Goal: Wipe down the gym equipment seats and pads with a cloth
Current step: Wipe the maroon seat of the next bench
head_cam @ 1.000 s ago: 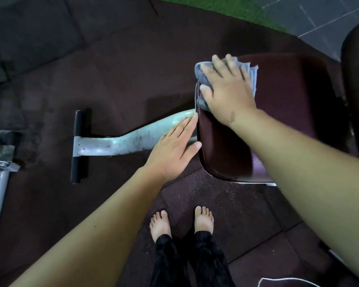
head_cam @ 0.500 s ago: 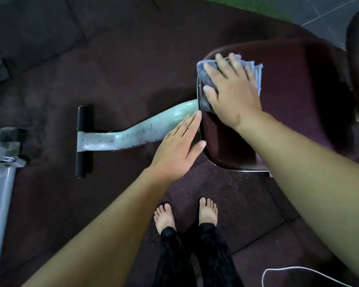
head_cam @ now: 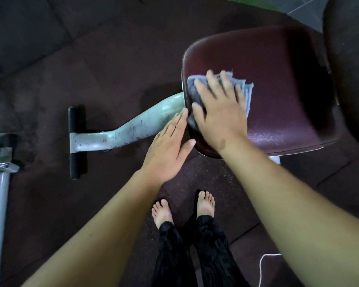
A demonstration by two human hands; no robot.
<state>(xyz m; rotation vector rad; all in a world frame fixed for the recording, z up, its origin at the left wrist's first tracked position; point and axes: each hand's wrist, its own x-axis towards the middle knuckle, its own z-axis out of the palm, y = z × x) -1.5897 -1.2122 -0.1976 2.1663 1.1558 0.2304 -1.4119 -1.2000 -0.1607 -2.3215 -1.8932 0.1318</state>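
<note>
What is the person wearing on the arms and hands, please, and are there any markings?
Nothing: no sleeves show on the left forearm or right forearm, bare to the frame's edge. The left hand and right hand wear no gloves, rings, watch or bracelet that I can see. A small oval mark sits at the right wrist.
</note>
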